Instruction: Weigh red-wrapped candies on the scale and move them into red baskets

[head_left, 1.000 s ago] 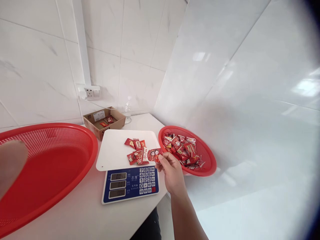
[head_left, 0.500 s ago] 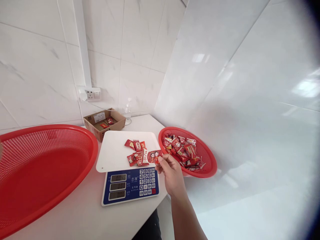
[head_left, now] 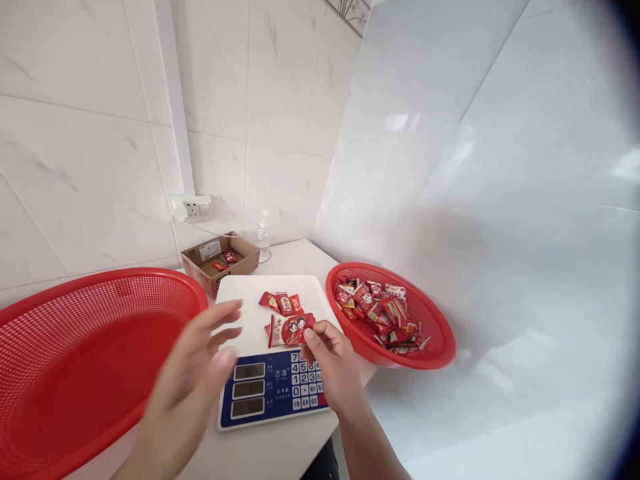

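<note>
My right hand pinches a red pouch printed with two cartoon figures and holds it over the white pan of the scale. A few red sweets lie on the pan behind the pouch. My left hand is raised in front of the scale's left side, fingers spread and holding nothing, a little left of the pouch. A small red basket with several wrapped sweets stands right of the scale.
A large red mesh basket fills the left of the counter. Behind the scale stand a low cardboard box with a few packets and a clear plastic bottle. A wall socket sits on the tiled wall. White panels close in the right side.
My left hand has come into view from the left and risen toward the scale. My right hand has drawn the pouch left, over the pan and nearer to me.
</note>
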A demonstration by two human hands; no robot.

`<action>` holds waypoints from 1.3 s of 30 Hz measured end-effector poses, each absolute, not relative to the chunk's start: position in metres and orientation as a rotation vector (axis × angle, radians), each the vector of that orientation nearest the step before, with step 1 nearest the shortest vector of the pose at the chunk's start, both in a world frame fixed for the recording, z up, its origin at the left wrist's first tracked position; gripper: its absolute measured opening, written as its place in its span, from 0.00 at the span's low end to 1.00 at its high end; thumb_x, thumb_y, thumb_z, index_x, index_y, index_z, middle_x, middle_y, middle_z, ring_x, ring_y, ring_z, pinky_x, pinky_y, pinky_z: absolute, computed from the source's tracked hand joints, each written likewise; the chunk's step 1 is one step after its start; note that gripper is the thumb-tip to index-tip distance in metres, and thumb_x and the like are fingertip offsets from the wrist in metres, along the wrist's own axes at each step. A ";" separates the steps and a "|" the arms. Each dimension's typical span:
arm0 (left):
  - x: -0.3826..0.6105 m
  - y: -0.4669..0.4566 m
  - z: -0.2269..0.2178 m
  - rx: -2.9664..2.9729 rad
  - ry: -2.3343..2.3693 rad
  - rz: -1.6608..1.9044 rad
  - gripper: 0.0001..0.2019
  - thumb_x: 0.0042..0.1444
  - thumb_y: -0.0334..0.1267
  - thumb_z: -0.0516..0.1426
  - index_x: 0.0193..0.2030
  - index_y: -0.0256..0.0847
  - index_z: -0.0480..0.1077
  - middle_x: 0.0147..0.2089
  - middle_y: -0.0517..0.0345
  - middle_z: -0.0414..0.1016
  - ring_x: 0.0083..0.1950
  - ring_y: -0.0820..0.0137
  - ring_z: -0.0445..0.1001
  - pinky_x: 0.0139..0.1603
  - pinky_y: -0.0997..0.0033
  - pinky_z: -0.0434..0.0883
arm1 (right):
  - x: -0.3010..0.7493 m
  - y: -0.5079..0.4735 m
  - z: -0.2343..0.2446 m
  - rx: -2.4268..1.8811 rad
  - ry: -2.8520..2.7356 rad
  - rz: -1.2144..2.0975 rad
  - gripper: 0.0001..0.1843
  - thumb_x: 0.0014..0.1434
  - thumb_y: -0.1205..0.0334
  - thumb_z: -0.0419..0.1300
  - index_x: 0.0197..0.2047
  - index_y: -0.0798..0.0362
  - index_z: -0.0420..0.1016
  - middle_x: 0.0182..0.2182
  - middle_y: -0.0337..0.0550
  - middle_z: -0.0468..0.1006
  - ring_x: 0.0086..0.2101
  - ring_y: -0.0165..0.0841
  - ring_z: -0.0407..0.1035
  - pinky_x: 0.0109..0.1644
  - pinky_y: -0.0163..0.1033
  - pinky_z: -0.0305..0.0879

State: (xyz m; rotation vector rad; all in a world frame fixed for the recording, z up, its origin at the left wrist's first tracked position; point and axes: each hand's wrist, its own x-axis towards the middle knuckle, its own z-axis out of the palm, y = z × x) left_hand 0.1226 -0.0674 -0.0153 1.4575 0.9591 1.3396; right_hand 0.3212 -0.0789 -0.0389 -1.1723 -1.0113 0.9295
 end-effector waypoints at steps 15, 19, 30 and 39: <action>0.145 -0.033 -0.043 1.461 0.886 0.983 0.17 0.53 0.54 0.58 0.37 0.42 0.74 0.35 0.56 0.76 0.41 0.64 0.72 0.44 0.67 0.68 | 0.302 -0.070 -0.044 -1.255 -1.255 0.855 0.09 0.55 0.54 0.60 0.35 0.50 0.74 0.33 0.42 0.78 0.34 0.34 0.71 0.37 0.38 0.66; 0.144 -0.032 -0.044 1.286 0.861 0.904 0.22 0.49 0.57 0.61 0.44 0.44 0.70 0.41 0.57 0.72 0.41 0.66 0.71 0.40 0.68 0.71 | 0.297 -0.065 -0.050 -1.236 -1.324 0.616 0.07 0.58 0.57 0.59 0.32 0.50 0.74 0.29 0.40 0.76 0.31 0.33 0.70 0.36 0.37 0.67; 0.136 -0.025 -0.048 1.078 0.773 1.072 0.27 0.47 0.48 0.66 0.52 0.46 0.65 0.39 0.60 0.71 0.43 0.69 0.70 0.45 0.68 0.68 | 0.289 -0.070 -0.060 -1.124 -1.436 0.623 0.17 0.58 0.61 0.58 0.51 0.43 0.76 0.57 0.46 0.71 0.55 0.40 0.65 0.56 0.47 0.66; 0.141 -0.032 -0.045 1.180 0.721 0.912 0.21 0.47 0.46 0.64 0.48 0.45 0.67 0.43 0.57 0.74 0.47 0.66 0.70 0.49 0.66 0.65 | 0.291 -0.064 -0.047 -1.341 -1.222 0.894 0.17 0.51 0.44 0.62 0.27 0.50 0.75 0.23 0.40 0.75 0.25 0.33 0.67 0.30 0.37 0.65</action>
